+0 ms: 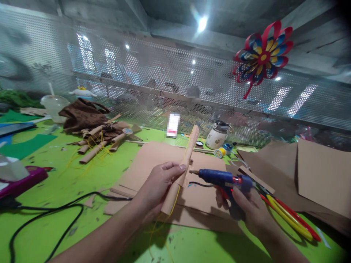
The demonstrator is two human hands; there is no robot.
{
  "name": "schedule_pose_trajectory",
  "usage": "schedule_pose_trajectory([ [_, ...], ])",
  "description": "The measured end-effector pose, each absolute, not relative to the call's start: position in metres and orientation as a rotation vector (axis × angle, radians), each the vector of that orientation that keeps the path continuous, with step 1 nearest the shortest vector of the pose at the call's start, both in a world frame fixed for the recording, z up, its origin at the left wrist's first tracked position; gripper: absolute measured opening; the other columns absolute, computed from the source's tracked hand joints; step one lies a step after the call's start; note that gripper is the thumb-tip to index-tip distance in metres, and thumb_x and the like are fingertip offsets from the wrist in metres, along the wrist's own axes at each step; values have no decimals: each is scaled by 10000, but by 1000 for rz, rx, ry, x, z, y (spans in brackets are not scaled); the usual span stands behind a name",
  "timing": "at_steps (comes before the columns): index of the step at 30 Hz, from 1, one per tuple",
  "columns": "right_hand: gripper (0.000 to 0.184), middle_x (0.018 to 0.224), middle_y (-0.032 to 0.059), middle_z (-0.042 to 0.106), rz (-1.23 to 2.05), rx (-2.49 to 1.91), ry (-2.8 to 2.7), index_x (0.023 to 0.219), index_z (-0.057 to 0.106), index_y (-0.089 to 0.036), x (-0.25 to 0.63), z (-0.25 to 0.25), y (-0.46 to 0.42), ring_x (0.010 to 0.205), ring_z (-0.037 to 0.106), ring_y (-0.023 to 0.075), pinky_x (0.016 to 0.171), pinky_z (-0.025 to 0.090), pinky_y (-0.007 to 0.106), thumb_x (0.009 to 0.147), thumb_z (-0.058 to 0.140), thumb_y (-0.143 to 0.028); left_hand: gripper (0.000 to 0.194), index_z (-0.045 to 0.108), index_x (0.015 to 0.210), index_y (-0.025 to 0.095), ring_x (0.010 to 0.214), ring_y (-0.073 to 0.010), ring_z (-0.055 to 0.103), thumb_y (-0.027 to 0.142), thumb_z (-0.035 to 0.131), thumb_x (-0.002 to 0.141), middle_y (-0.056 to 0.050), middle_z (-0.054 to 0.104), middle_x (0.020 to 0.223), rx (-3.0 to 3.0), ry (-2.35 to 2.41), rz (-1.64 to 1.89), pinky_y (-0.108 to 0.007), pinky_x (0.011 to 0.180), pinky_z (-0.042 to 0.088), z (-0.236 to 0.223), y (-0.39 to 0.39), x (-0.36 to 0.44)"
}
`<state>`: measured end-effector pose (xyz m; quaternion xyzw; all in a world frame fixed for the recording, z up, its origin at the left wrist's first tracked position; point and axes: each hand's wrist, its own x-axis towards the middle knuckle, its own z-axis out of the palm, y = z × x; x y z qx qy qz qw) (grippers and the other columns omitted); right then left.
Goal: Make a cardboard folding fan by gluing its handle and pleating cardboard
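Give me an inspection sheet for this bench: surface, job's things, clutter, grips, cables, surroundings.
Surface: green table, scraps scattered, brown paper sheets under the hands.
Job's things: rolled paper tube with yellow string; blue glue gun, nozzle pointing at the tube.
Clutter: pile of paper rolls, white jar, tape rolls, scissors.
Grips: left hand holds the tube; right hand holds the glue gun.
Cables: black cable loops across the table.
Surroundings: perforated metal screen, paper pinwheel hung on it.
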<state>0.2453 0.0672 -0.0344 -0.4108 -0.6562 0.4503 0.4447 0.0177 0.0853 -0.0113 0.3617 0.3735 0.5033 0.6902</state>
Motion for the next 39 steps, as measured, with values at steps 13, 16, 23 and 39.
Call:
schedule_pose_trajectory([
  [13,443,627,38,522,1140,-1015,-1632,820,621,-134,255,-40,66,577,459,152,547,369,277,874,465,-545,179,640,817,141,629,-164,628,281,700,723,-53,658,720,781,779,1133,-276,613,507,-10,85,18],
  [16,488,630,49,517,1154,-1026,-1711,727,618,-130,258,-41,65,573,453,150,538,364,281,876,446,-562,178,639,813,141,633,-169,631,283,699,724,-56,656,715,771,770,1136,-285,623,511,-11,85,18],
  [23,491,649,55,526,1045,-1049,-1691,672,599,-143,256,-37,66,565,437,143,531,369,276,873,450,-565,168,624,784,146,602,-156,618,289,693,731,-51,656,695,773,795,1119,-271,594,500,-11,84,18],
  [39,494,607,53,538,1096,-1142,-1627,661,603,-139,257,-37,63,559,478,150,502,395,261,816,525,-601,234,608,788,143,582,-162,605,342,703,711,-57,643,686,840,894,1149,-272,554,471,-11,86,18],
])
